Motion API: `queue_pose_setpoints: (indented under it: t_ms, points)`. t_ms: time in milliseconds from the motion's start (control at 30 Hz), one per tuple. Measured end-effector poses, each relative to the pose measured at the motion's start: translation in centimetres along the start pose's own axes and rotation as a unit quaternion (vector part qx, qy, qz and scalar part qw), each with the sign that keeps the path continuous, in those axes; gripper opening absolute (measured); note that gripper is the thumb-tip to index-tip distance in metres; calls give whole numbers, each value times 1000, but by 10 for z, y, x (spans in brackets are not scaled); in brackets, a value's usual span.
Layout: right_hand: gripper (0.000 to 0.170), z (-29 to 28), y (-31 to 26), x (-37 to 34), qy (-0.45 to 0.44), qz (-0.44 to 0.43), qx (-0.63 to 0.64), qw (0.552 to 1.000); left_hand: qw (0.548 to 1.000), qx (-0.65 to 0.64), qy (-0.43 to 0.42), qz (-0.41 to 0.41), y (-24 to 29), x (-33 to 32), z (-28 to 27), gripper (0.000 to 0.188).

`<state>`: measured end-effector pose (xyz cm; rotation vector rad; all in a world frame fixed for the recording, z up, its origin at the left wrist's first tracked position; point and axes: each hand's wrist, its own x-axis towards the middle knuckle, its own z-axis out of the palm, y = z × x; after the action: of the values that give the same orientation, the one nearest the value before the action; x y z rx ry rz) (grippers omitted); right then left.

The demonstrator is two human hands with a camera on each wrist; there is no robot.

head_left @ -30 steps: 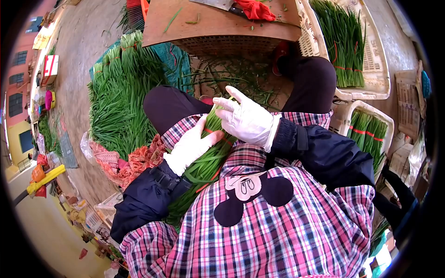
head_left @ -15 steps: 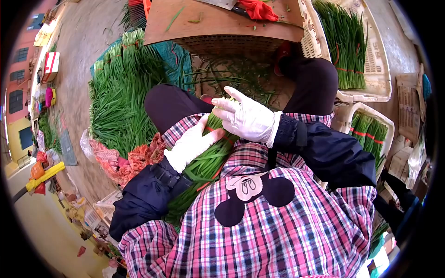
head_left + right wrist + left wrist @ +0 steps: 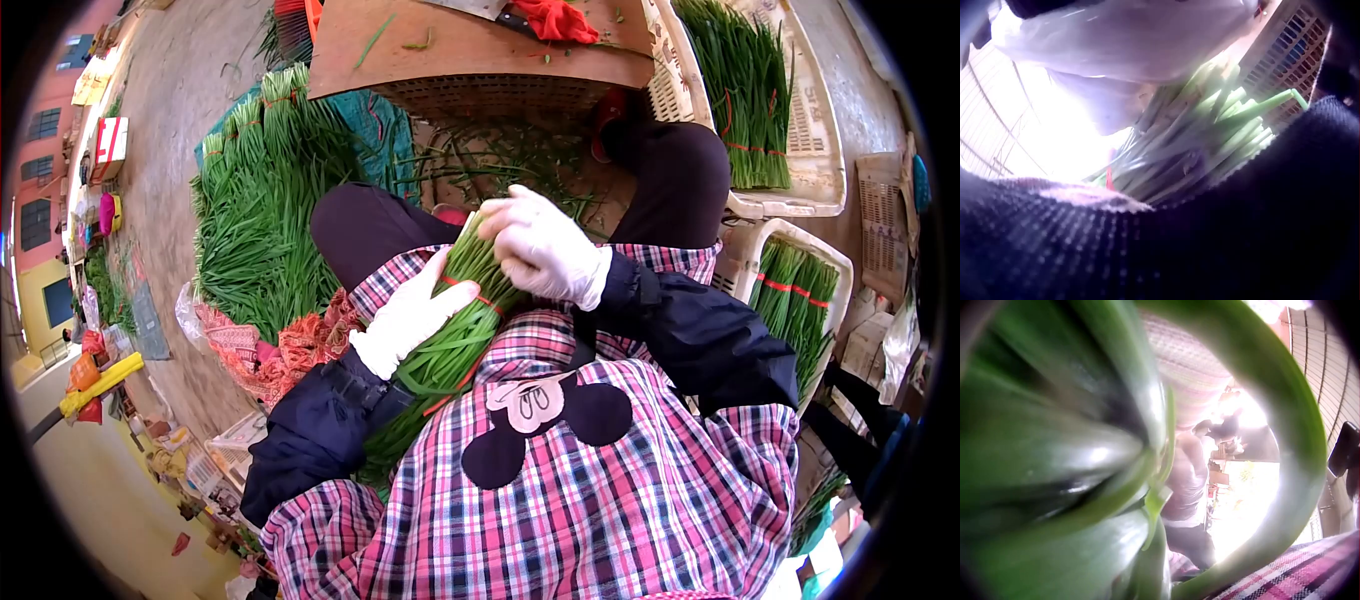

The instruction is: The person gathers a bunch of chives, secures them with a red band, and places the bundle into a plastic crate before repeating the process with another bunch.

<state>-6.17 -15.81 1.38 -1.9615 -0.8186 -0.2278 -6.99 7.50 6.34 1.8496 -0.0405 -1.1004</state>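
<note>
A bundle of long green stalks (image 3: 468, 258) with red bands lies slanted across the lap, cut ends up and leaves toward the left sleeve. My gloved left hand (image 3: 412, 315) grips it around the banded part, thumb on top. The gloved right hand (image 3: 545, 245) has its fingers curled and pinches at the stalks near their cut ends. In the right wrist view, the white glove (image 3: 1122, 37) is over the pale stalk ends (image 3: 1210, 131), where one bent stalk sticks out. Blurred leaves (image 3: 1054, 456) fill much of the left wrist view, one looping round.
A heap of green bundles (image 3: 270, 220) lies at the left by a red patterned cloth (image 3: 300, 350). Ahead stands a brown board (image 3: 480, 60) with a knife and red cloth. White crates (image 3: 815, 190) with banded bundles stand at the right; loose stalks litter the floor.
My right hand's fingers, extended over the stalk ends before, are now curled, and the hand has shifted slightly right. More of the cut ends shows. The left hand keeps its grip in nearly the same place.
</note>
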Motion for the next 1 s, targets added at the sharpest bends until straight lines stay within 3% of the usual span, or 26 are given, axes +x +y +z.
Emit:
queue_pose_setpoints:
  t_ms: [100,167,267,333,367,433,700,900,967,1000]
  points:
    - [2,-15,8,-9,116,155,136,972,1000,15,8,-9,11,-8,-2,76]
    - [1,-28,9,-14,240,281,316,874,1000,26,11,1,8,-10,-3,76]
    - [12,-57,14,-24,349,340,299,821,998,46,10,41,-2,-11,-4,79]
    - [28,-65,19,-27,245,206,22,947,995,74,11,60,-1,-16,-3,81]
    - [33,-72,15,-29,165,134,-114,971,992,107,21,63,-1,-18,-2,83]
    - [26,-74,-11,-22,35,140,-110,983,981,174,40,70,0,-24,0,86]
    - [19,-17,-32,-5,-99,85,-75,989,969,218,60,101,5,-27,9,89]
    - [22,-29,-14,-2,103,130,-135,977,976,186,70,94,1,-27,7,87]
    - [22,-33,-21,-3,53,59,-75,994,979,165,68,94,-3,-28,7,86]
    - [24,-34,-29,-8,-24,43,-76,996,982,150,65,95,-7,-26,7,86]
